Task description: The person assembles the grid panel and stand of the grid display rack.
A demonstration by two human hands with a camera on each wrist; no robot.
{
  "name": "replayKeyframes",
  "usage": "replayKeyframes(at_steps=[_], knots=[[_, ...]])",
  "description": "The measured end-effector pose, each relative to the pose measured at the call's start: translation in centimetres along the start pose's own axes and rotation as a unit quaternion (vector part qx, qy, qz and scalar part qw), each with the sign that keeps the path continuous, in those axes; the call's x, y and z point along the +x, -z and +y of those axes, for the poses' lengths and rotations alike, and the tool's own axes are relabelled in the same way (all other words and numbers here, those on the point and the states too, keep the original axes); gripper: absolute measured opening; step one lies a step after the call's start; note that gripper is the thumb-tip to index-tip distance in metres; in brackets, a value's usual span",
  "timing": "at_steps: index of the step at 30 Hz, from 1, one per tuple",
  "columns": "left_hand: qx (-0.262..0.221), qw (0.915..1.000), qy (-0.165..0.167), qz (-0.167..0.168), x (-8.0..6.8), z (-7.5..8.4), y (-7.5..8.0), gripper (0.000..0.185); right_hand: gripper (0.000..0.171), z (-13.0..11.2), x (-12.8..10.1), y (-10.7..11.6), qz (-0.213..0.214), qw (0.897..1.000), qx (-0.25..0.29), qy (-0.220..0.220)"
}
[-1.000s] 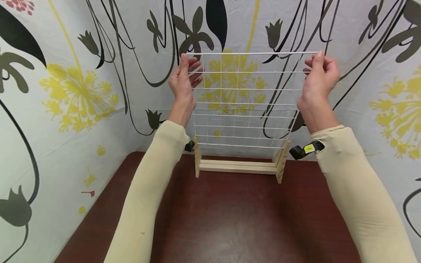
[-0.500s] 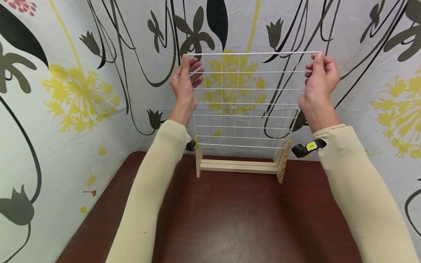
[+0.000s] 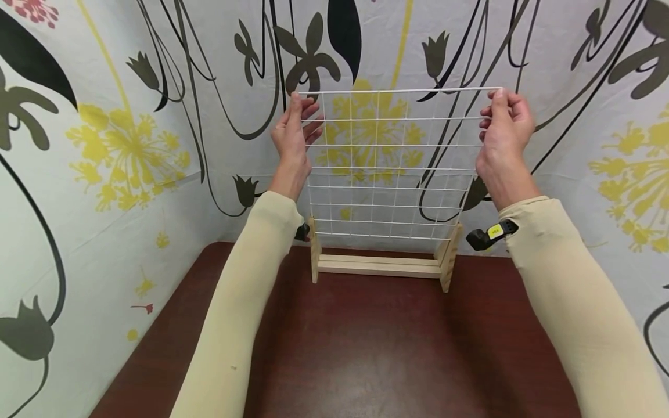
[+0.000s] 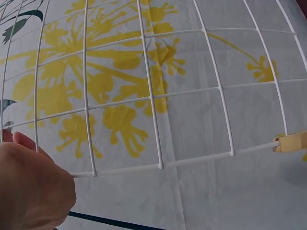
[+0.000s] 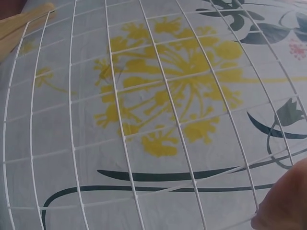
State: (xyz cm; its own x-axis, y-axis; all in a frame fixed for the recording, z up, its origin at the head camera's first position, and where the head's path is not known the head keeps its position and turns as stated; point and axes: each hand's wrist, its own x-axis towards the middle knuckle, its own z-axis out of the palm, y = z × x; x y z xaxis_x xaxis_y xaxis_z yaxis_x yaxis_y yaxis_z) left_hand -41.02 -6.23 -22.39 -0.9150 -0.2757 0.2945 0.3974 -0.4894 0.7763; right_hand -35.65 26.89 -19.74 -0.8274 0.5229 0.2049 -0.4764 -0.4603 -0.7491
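Both arms in long, snug cream sleeves reaching to the wrists. Hands bare, no rings. Small black camera unit with a yellow label strapped under the right wrist; a black bit of another shows under the left wrist.

From my remote seat I see a dark reddish-brown counter with a glossy top that catches a soft, even sheen near its middle. A pale fabric backdrop closes it in on the left, the far side and the right, meeting at creased corners. The cloth is printed with large yellow dandelion-like blooms, black curling stems, dark olive tulip shapes and a small pink flower at the top left. Through both wrist views I see the same printed cloth, lightly wrinkled.
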Motion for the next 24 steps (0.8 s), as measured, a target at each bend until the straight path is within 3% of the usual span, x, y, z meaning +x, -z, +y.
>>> replayKeyframes(at_steps=[24], knots=[[0.016, 0.9996, 0.022, 0.004, -0.6, -1.5, 2.1, 0.043, 0.016, 1.1, -0.4, 1.3, -0.036, 0.999, -0.038, -0.015]])
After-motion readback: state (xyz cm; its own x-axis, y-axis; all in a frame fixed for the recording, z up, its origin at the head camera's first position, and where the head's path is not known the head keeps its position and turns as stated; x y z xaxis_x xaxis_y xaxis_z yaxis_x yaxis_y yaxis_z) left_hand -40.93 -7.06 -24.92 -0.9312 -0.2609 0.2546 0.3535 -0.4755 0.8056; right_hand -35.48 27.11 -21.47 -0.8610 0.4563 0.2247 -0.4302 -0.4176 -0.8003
